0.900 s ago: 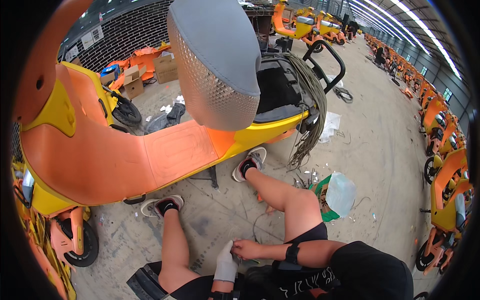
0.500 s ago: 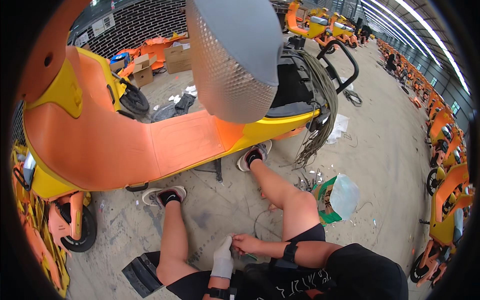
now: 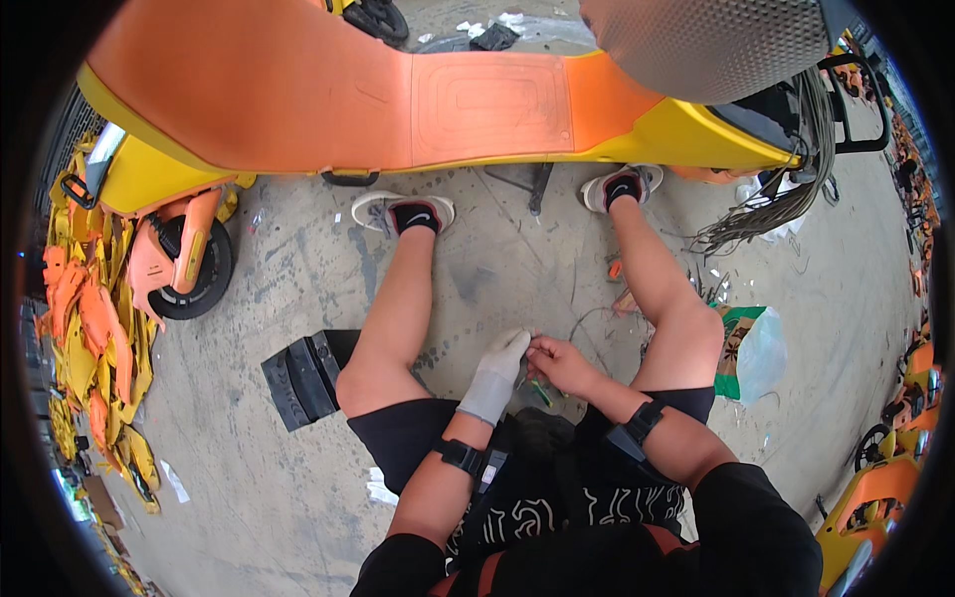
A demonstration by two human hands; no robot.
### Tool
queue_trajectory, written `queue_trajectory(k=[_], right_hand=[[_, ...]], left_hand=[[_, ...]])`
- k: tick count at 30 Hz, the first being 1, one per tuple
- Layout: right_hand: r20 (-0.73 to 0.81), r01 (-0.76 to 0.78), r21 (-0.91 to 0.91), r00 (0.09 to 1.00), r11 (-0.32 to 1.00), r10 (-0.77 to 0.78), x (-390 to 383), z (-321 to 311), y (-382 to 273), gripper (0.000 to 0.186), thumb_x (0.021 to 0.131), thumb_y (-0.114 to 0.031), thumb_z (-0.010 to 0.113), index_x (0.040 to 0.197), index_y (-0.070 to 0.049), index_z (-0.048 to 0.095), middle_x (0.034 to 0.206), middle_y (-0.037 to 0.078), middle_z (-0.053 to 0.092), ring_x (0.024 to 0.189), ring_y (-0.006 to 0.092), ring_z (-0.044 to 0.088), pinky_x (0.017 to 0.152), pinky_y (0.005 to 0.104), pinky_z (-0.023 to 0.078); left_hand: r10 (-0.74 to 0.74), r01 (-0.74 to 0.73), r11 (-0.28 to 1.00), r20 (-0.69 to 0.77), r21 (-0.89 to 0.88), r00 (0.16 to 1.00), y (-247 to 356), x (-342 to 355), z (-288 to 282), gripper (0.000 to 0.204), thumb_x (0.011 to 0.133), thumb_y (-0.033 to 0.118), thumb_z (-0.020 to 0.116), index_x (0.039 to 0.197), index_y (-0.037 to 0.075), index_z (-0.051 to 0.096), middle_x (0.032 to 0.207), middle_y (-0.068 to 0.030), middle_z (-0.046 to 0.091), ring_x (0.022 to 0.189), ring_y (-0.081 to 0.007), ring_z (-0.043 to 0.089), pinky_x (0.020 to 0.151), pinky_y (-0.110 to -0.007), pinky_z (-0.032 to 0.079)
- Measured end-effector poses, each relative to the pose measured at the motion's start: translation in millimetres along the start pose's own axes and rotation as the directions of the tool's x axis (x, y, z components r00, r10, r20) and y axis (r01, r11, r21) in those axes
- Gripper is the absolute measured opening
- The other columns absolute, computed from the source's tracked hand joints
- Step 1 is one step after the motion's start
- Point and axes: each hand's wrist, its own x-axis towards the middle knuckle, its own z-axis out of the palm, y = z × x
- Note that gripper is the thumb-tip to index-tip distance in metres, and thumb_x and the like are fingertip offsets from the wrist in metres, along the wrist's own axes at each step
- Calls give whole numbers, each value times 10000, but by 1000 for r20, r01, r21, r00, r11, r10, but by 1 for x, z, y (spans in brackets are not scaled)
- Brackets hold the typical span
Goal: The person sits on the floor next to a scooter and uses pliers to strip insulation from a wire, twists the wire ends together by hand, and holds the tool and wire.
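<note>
In front of my lap my hands meet, fingertips together. My left hand [image 3: 507, 360], in a whitish glove, is closed in a pinch. Bare and curled, my right hand [image 3: 562, 365] presses its fingers against the glove's fingertips. Whatever sits between them is too small to make out. A thin green strip with a few wire-like ends [image 3: 540, 392] shows just below my right hand; I cannot tell if it is held. Beyond my feet stands an orange and yellow scooter [image 3: 487, 104], its silvery-bottomed seat [image 3: 711, 45] raised.
A bundle of grey-green cables [image 3: 818, 129] hangs over the scooter's rear. By my left knee lies a black plastic box [image 3: 303, 378]. A green and white bag [image 3: 756, 353] stands beyond my right knee. Orange and yellow panels [image 3: 99, 328] are piled at left; more scooters [image 3: 880, 507] line the right.
The view has swung down and to the left, so the scooter sits higher and my arms show more fully. My hands stay together in a pinch.
</note>
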Motion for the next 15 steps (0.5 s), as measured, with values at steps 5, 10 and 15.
queue_trajectory(k=[5,10,15], right_hand=[[-75,76,-351,991,933,-109,6,-17,8,257,979,-198,570,1114,11,634,926,88,697,825,160,643,763,294,500],[-228,166,-438,930,883,-288,3,-25,1,281,974,-221,590,1133,6,637,961,100,689,878,143,626,767,297,498],[-244,142,-59,958,988,-152,0,-14,-22,291,985,-239,591,1150,-4,643,950,53,672,873,121,597,760,279,489]], left_hand=[[80,-75,996,-135,41,988,24,-2,14,262,1001,193,487,1122,5,624,1039,-79,672,885,-166,634,798,-302,518],[36,-40,999,-176,-16,984,29,-6,13,228,1010,204,466,1044,28,607,810,-34,596,643,-132,552,585,-286,461],[-129,125,986,37,108,991,41,-14,17,229,1007,241,468,915,66,584,676,-2,516,433,-77,355,400,-259,250]])
